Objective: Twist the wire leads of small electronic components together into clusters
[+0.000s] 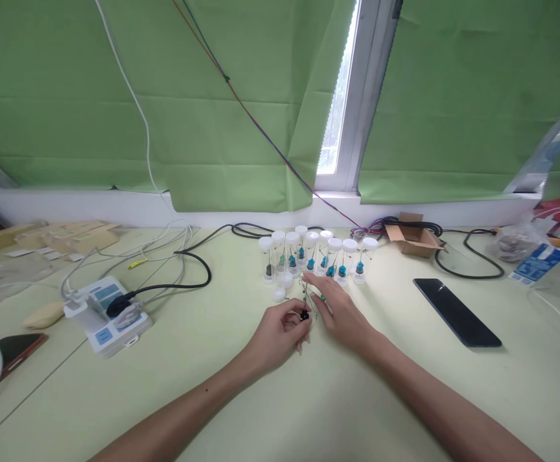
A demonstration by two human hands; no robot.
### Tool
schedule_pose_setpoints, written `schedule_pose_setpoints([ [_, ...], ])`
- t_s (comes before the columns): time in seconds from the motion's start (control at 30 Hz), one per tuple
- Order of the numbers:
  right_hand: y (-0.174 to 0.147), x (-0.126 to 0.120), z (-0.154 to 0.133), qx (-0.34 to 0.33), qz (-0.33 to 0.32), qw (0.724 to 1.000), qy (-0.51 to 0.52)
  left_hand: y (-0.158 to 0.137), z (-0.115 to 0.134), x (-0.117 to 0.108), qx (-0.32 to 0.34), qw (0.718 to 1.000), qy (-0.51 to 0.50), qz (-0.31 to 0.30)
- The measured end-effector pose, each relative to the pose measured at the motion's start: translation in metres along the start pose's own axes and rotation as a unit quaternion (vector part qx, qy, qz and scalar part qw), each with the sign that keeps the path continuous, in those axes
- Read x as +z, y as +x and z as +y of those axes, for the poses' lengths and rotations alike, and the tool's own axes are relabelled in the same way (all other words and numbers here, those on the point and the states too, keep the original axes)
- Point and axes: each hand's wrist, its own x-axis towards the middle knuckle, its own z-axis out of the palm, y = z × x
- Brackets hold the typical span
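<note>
My left hand (282, 327) is closed, pinching a small black knob (304, 315) with a thin metal rod (304, 292) standing up from it. My right hand (342, 314) reaches in from the other side. Its index fingertip is at the rod's top and the thumb lies lower, beside a thin silvery piece too small to make out. A tiny green bit (323, 297) shows by these fingers. Just beyond the hands stand several clear tubes with white caps (311, 237), most holding a teal knob (311, 264) on a thin rod. Loose white caps (279, 294) lie left of the fingers.
A white power strip (116, 321) with plugs and cables lies left, near a phone (8, 359). A black phone (456, 312) rests on the right. Behind are an open cardboard box (415, 240), black cable (472, 276) and a blue-white packet (539, 263). Green blinds hang behind.
</note>
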Motion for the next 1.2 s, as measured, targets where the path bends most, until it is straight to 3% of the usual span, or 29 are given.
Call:
schedule_pose_setpoints([
  [0.3, -0.002, 0.0, 0.01, 0.051, 0.065, 0.996, -0.035, -0.001, 0.004, -0.003, 0.035, 0.993, 0.034, 0.108],
  [0.57, -0.003, 0.001, 0.019, 0.071, -0.001, 0.994, -0.087, -0.002, 0.003, -0.001, 0.034, 0.991, 0.072, 0.112],
  [1.2, -0.005, 0.0, 0.02, 0.078, -0.064, 0.987, -0.128, -0.001, -0.003, -0.003, 0.023, 0.991, 0.089, 0.101],
])
